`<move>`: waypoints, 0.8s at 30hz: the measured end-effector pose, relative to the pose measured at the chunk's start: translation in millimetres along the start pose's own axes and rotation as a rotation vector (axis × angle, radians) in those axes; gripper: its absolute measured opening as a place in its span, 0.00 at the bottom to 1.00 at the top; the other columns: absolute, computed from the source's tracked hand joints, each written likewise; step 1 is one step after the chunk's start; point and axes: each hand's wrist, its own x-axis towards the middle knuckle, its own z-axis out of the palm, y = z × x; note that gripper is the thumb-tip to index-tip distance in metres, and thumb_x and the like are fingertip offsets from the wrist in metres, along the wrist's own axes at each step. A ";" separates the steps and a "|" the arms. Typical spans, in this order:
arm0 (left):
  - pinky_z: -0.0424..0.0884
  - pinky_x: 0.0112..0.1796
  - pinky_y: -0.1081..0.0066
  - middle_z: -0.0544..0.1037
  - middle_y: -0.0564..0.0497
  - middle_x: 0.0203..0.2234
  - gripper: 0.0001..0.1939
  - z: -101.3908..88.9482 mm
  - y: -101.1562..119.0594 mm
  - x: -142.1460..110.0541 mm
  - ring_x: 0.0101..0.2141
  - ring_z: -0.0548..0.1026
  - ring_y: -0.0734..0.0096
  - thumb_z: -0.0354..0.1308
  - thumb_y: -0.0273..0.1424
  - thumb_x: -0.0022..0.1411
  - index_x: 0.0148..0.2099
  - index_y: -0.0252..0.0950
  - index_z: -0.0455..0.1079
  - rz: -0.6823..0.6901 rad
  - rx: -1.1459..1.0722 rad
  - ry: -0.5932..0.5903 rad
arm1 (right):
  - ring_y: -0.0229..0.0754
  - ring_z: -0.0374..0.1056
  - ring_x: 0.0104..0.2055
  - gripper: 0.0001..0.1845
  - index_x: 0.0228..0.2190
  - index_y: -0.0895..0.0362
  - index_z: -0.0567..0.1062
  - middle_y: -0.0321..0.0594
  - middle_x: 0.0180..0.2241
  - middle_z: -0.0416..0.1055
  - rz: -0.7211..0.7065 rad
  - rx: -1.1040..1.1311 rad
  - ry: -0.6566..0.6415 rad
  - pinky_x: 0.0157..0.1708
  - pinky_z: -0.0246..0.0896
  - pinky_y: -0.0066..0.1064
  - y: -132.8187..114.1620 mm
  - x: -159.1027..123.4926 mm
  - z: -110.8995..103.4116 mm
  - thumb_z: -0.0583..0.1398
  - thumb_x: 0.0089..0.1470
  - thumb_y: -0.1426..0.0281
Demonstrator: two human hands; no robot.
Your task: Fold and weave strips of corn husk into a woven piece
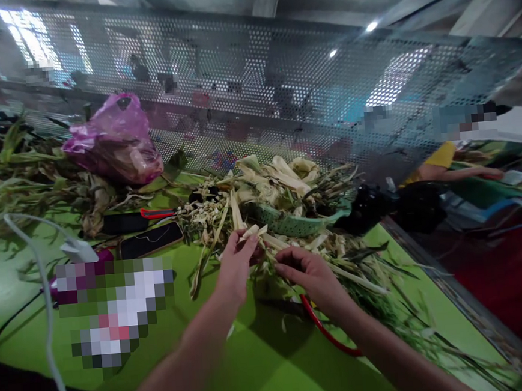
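My left hand [236, 268] is closed around pale dried husk strips [253, 232], which stick out between thumb and fingers. Just to the right, my right hand [310, 276] is curled with thumb and forefinger together by the strips' lower end; what lies in the pinch is too small to make out. Behind both hands, a green perforated basket [285, 222] is heaped with dry, pale husks [282, 179]. Loose stalks and small pale pieces [208, 214] lie left of it. Under my right wrist, a red-handled tool [328, 332] rests on the green table, its dark blade partly hidden.
A purple plastic bag [115, 144] stands at the back left beside piled dry leaves [15, 172]. A phone [151, 240], a red-edged cutter [157, 213] and a white charger [79, 251] with a cable lie left. Black bags [365, 208] sit at the right edge, beyond which another person's arm [460, 172] shows.
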 end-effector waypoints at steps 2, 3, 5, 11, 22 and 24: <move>0.67 0.30 0.76 0.75 0.54 0.29 0.17 0.8 -0.9 -0.7 0.27 0.72 0.77 0.64 0.39 0.50 0.39 0.39 0.64 0.006 0.004 -0.017 | 0.38 0.60 0.26 0.11 0.30 0.56 0.75 0.35 0.24 0.68 -0.005 -0.051 -0.024 0.27 0.54 0.29 -0.6 -2.2 -1.2 0.63 0.48 0.61; 0.67 0.30 0.76 0.75 0.53 0.29 0.17 1.3 -1.0 -1.3 0.27 0.72 0.77 0.64 0.39 0.50 0.39 0.39 0.64 0.004 0.008 -0.025 | 0.38 0.60 0.26 0.10 0.29 0.56 0.75 0.35 0.24 0.68 -0.011 -0.080 -0.032 0.27 0.54 0.29 -1.2 -3.6 -2.0 0.62 0.49 0.61; 0.67 0.30 0.76 0.75 0.53 0.29 0.16 2.3 -0.8 -2.9 0.27 0.72 0.78 0.63 0.38 0.51 0.40 0.38 0.64 -0.012 0.029 -0.047 | 0.38 0.59 0.26 0.10 0.28 0.56 0.75 0.35 0.24 0.67 -0.030 -0.136 -0.021 0.27 0.54 0.30 -3.0 -7.3 -4.2 0.61 0.51 0.62; 0.66 0.28 0.77 0.72 0.55 0.26 0.14 4.4 -2.3 -9.1 0.25 0.68 0.79 0.62 0.38 0.52 0.38 0.37 0.66 -0.073 0.113 -0.147 | 0.40 0.60 0.28 0.09 0.28 0.55 0.72 0.35 0.25 0.67 -0.083 -0.307 0.114 0.30 0.54 0.30 -9.9 -24.1 -8.1 0.57 0.55 0.63; 0.64 0.27 0.76 0.72 0.54 0.24 0.14 7.5 -2.2 -11.2 0.24 0.69 0.78 0.61 0.37 0.52 0.37 0.36 0.65 -0.058 0.201 -0.181 | 0.41 0.63 0.28 0.14 0.34 0.55 0.72 0.38 0.27 0.70 0.028 -0.181 0.277 0.27 0.57 0.31 24.3 -50.4 -11.5 0.58 0.53 0.57; 0.64 0.27 0.75 0.72 0.54 0.23 0.14 8.4 -2.1 -11.2 0.23 0.68 0.78 0.62 0.36 0.51 0.36 0.36 0.63 -0.058 0.217 -0.187 | 0.42 0.64 0.28 0.16 0.37 0.54 0.72 0.39 0.28 0.71 0.059 -0.129 0.248 0.27 0.58 0.31 28.5 -52.2 -12.2 0.57 0.53 0.55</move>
